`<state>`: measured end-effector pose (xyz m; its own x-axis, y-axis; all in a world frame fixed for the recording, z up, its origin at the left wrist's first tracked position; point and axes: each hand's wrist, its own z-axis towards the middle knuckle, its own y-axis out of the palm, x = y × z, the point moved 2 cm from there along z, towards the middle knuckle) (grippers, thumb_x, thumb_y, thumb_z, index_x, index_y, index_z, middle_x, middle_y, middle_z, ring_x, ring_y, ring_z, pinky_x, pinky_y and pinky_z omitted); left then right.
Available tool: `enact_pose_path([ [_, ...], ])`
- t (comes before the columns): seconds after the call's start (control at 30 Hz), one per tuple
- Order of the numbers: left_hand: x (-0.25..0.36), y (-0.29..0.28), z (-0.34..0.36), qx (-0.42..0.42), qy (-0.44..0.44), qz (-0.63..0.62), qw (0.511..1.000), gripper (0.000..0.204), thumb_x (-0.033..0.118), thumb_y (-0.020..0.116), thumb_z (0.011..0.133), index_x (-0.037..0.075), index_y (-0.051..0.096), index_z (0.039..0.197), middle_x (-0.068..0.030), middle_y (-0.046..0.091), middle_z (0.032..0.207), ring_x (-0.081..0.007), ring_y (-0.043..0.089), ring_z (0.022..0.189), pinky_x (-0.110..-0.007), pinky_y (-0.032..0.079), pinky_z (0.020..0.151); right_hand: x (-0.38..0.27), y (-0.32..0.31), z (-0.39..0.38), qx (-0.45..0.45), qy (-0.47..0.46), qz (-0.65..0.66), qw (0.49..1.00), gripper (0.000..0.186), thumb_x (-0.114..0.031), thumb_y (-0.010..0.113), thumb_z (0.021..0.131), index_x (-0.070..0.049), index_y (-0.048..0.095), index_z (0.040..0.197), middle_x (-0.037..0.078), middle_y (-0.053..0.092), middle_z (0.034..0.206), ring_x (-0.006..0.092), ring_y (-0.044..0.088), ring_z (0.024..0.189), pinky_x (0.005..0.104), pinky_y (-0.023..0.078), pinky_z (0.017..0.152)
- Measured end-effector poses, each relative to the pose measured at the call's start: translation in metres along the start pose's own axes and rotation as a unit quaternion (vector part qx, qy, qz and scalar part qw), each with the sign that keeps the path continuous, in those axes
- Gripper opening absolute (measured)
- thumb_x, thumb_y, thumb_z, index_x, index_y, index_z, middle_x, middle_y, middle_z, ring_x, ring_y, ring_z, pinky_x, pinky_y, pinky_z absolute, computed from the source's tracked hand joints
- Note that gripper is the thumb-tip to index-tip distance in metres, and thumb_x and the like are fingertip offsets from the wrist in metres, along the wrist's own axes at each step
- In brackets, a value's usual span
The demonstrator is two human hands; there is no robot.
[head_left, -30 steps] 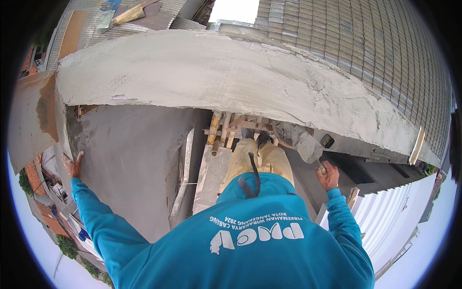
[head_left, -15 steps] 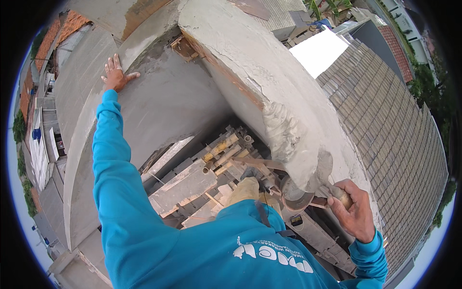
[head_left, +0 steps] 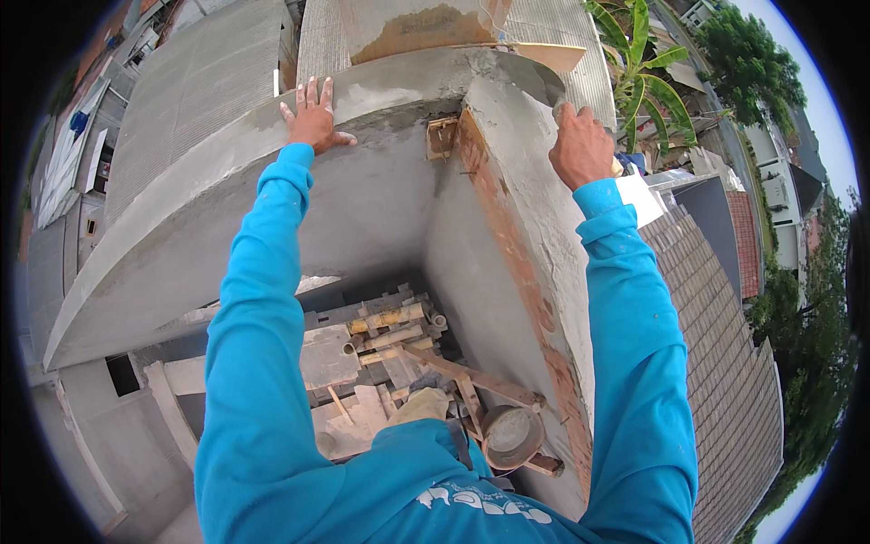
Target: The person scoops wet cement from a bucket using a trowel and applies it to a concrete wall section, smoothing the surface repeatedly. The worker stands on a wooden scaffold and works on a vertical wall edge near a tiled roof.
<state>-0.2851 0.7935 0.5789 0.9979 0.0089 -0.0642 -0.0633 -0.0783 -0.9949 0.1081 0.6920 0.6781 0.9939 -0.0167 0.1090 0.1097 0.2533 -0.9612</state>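
My left hand [head_left: 314, 120] lies with fingers spread on the top of the curved grey concrete wall [head_left: 217, 150]. My right hand [head_left: 581, 147] is wrapped round the handle of a trowel, most of which the fist hides. The trowel's grey blade [head_left: 533, 80] rests on the wall top near the far corner, where two wall edges meet. Rough mortar [head_left: 535, 150] covers the top of the right-hand wall, whose inner edge carries a brown wooden board [head_left: 521, 263]. Below stands a round bucket [head_left: 514, 435] of grey mortar, apart from both hands.
Timber, planks and bamboo poles [head_left: 390, 319] form a scaffold beneath me inside the walls. A tiled roof [head_left: 716, 363] slopes away at the right. Corrugated roofs [head_left: 204, 109] lie beyond the left wall, and a banana plant [head_left: 645, 77] grows at the far right.
My right hand with the trowel has gone from above the bucket to the far wall corner. My left hand stays on the curved wall. The view has shifted, and the thick mortar heap no longer shows.
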Motion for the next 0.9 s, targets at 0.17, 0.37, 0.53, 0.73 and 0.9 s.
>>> enact_pose_path([
  [0.17, -0.012, 0.007, -0.004, 0.006, -0.015, -0.006, 1.0, 0.14, 0.057, 0.089, 0.059, 0.022, 0.0, 0.161, -0.0095, 0.002, 0.168, -0.0356, 0.005, 0.154, -0.071, 0.013, 0.116, 0.012, -0.012, 0.018, 0.012, 0.003, 0.023, 1.0, 0.032, -0.011, 0.061, 0.082, -0.006, 0.059, 0.114, 0.02, 0.062, 0.101, 0.0411, 0.066, 0.094, 0.0504, 0.054, 0.077],
  [0.37, -0.002, -0.001, -0.005, -0.007, -0.02, 0.0, 1.0, 0.139, 0.058, 0.088, 0.061, 0.022, -0.001, 0.161, -0.0093, 0.001, 0.168, -0.0358, 0.002, 0.154, -0.071, 0.012, 0.117, 0.046, -0.017, 0.017, -0.198, 0.198, 0.499, 0.82, 0.036, -0.016, 0.058, 0.09, 0.0, 0.058, 0.122, 0.015, 0.067, 0.098, 0.0272, 0.068, 0.083, 0.0416, 0.056, 0.071],
  [0.53, -0.003, 0.001, -0.004, -0.006, -0.019, 0.003, 1.0, 0.137, 0.059, 0.087, 0.062, 0.022, 0.0, 0.161, -0.0092, 0.001, 0.168, -0.036, 0.001, 0.154, -0.07, 0.012, 0.117, 0.032, -0.014, -0.015, -0.25, 0.234, 0.745, 0.572, 0.041, -0.017, 0.044, 0.103, 0.008, 0.039, 0.135, 0.021, 0.058, 0.121, 0.0279, 0.066, 0.098, 0.0447, 0.06, 0.09],
  [0.73, -0.006, -0.002, -0.007, -0.013, -0.018, -0.002, 1.0, 0.137, 0.058, 0.087, 0.062, 0.022, 0.0, 0.161, -0.0098, 0.002, 0.168, -0.0361, 0.001, 0.154, -0.07, 0.011, 0.118, 0.002, -0.022, -0.035, -0.217, 0.195, 0.833, 0.47, 0.043, -0.024, 0.037, 0.108, 0.005, 0.041, 0.139, 0.021, 0.059, 0.122, 0.028, 0.067, 0.102, 0.0504, 0.057, 0.096],
  [0.9, -0.003, -0.002, -0.006, -0.01, -0.013, -0.011, 1.0, 0.137, 0.058, 0.087, 0.063, 0.022, -0.001, 0.161, -0.0104, 0.001, 0.168, -0.036, 0.001, 0.154, -0.069, 0.01, 0.118, 0.009, -0.011, -0.034, -0.209, 0.209, 0.825, 0.481, 0.036, -0.023, 0.032, 0.107, 0.002, 0.045, 0.131, 0.013, 0.057, 0.101, 0.0178, 0.06, 0.074, 0.0488, 0.061, 0.09],
])
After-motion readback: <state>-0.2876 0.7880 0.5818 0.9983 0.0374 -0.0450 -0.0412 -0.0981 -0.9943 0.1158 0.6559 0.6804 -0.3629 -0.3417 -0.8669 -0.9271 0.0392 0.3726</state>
